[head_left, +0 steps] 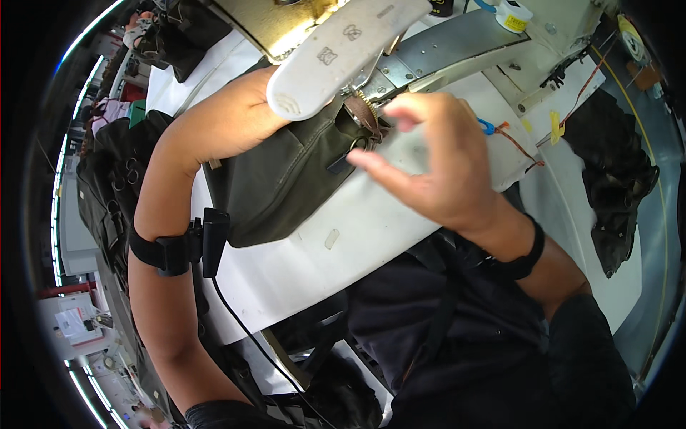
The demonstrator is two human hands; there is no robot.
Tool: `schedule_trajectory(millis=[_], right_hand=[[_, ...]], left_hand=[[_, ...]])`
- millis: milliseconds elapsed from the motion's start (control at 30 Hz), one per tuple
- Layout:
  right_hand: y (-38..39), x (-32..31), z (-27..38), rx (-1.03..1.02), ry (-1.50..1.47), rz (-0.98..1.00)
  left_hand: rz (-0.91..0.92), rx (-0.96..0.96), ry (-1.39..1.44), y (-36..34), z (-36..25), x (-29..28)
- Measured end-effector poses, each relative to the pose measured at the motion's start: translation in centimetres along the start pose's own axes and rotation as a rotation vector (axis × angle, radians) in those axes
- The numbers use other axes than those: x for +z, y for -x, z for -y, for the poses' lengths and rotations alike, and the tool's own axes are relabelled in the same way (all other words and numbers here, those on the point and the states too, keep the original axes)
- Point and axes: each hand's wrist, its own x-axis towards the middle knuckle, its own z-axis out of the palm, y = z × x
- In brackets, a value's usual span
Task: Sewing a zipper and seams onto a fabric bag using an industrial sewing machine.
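Observation:
An olive-green fabric bag (279, 171) lies on the white table under a sewing machine's rounded white arm (336, 61). My left hand (261, 100) rests on the bag's far side, its fingers hidden behind that white arm. Beside the machine's metal bed (443, 61), a brown strap (363, 114) and a curved strip of brass-coloured zipper teeth stick up from the bag's edge. Just right of them, my right hand (446, 161) is in the air, thumb and forefinger apart, with nothing seen between them. A small dark tab (338, 164) hangs near the thumb.
Dark green bags (114, 179) are piled along the left side. Another dark fabric piece (618, 179) lies at the right edge. A blue-handled tool (487, 126) and orange cord sit right of my hand. A black cable runs down from my left forearm's strapped device (214, 243).

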Motion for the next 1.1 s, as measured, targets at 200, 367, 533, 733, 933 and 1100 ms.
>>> schedule_trajectory(millis=[200, 367, 533, 733, 933, 1100], right_hand=[[2.0, 1.2, -0.3, 0.051, 0.162, 0.101], [-1.2, -2.0, -1.2, -0.129, 0.173, 0.075], [-4.1, -3.9, -3.3, -0.319, 0.179, 0.28], [-5.3, -3.4, -5.4, -0.542, 0.192, 0.247], [-4.5, -3.2, -6.3, -0.52, 0.182, 0.26], [-3.2, -2.4, -6.4, -0.2, 0.001, 0.187]], left_hand=[[-0.091, 0.057, -0.087, 1.0, -1.2, 1.4], [-0.191, 0.039, -0.128, 2.8, -2.3, 3.0], [-0.258, 0.198, -0.71, 4.2, -3.0, 6.1], [-0.426, 0.148, -0.257, 4.0, -2.8, 8.0], [-0.51, 0.13, -0.12, 3.2, -3.5, 8.3], [-0.597, 0.075, -0.305, 3.1, -4.7, 8.5]])
